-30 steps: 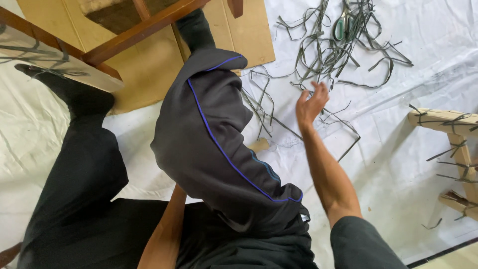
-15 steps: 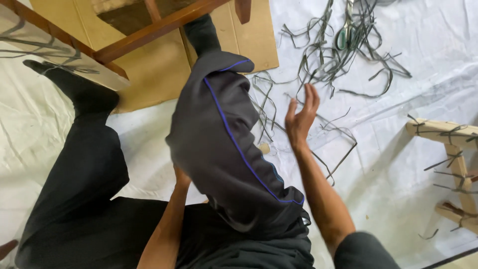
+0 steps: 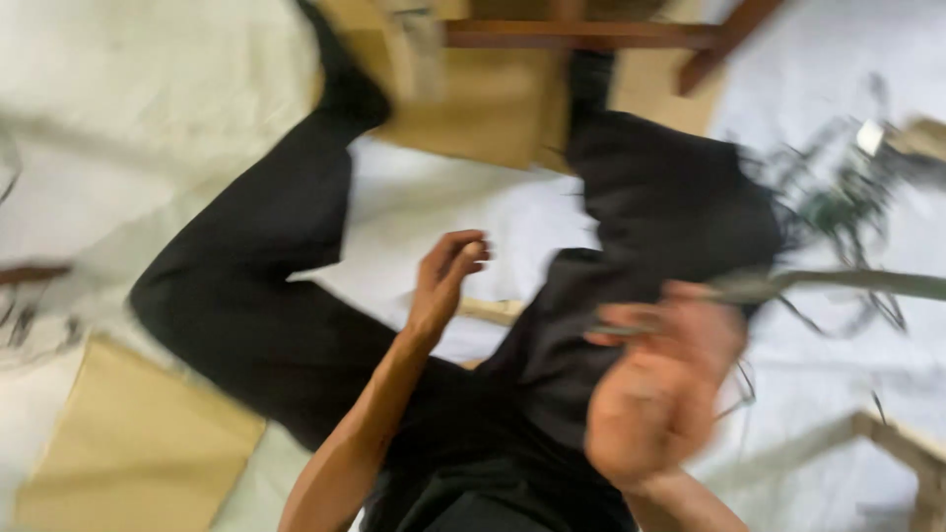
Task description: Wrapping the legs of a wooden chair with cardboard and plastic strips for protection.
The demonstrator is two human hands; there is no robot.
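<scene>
The picture is heavily motion-blurred. My right hand point(image 3: 658, 389) is raised close to the camera over my dark trouser leg point(image 3: 670, 207). It seems closed on a long grey-green strip point(image 3: 847, 282) that runs off to the right edge. My left hand point(image 3: 448, 273) hovers between my legs above the white floor sheet point(image 3: 463, 212), its fingers loosely curled and holding nothing. My other leg point(image 3: 266, 286) stretches toward the upper left.
A dark wooden chair frame point(image 3: 591, 35) lies on brown cardboard point(image 3: 493, 103) at the top. A pile of loose green strips point(image 3: 847, 202) sits at the right. Pale wooden frame parts point(image 3: 902, 443) are at bottom right, and a cardboard piece point(image 3: 128, 448) at bottom left.
The camera swung sharply left. My right hand pulled back from the strip pile toward the camera, now gripping a strip. My left hand came out from behind my leg into view.
</scene>
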